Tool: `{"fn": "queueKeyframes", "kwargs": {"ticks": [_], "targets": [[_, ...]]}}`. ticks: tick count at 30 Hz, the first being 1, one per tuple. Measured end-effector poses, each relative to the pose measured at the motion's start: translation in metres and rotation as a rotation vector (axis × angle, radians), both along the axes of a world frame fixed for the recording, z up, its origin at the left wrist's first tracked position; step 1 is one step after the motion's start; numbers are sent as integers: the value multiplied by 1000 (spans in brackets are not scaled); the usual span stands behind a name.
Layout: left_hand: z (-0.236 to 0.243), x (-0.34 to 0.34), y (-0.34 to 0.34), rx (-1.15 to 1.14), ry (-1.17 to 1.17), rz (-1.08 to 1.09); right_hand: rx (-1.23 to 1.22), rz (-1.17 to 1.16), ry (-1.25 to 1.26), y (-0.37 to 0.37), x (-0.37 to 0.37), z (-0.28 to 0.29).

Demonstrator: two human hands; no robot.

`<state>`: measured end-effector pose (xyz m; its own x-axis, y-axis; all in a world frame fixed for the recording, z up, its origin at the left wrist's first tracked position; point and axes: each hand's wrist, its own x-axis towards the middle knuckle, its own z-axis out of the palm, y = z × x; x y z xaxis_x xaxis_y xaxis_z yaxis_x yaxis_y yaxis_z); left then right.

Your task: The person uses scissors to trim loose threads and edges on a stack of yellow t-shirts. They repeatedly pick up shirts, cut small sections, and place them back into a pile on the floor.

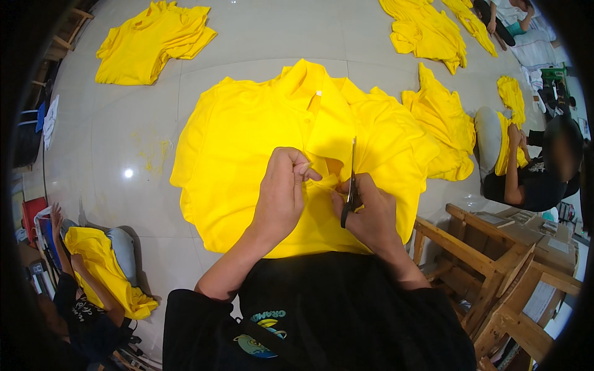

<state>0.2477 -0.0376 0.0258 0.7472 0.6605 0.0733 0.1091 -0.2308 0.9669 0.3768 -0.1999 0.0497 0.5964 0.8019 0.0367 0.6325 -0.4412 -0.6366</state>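
A yellow polo shirt (247, 136) lies spread over a stack of the same shirts on the pale tiled floor in front of me. My left hand (281, 191) pinches a fold of its fabric near the lower middle. My right hand (370, 213) grips small black-handled scissors (351, 185), blades pointing up and away, right beside the pinched fabric. The shirt's collar with a small white tag (318, 94) lies at the far end.
More yellow shirt piles lie at far left (151, 43), far right (427, 31) and right (442, 120). A person (532, 167) sits at right holding yellow cloth; another (86, 290) works at lower left. Wooden frames (495, 272) stand at lower right.
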Motion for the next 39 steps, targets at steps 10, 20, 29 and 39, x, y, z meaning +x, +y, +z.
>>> {"fn": "queueKeyframes", "kwargs": {"ticks": [10,20,29,39], "targets": [[10,3,12,118,-56,34,18,72,-226,3,6,25],[18,10,15,118,-36,-36,-152,188,-363,-17,17,31],[24,16,24,199,-2,-70,-161,245,-357,-20,22,30],[33,20,18,160,15,-173,-166,270,-375,-13,22,22]]}}
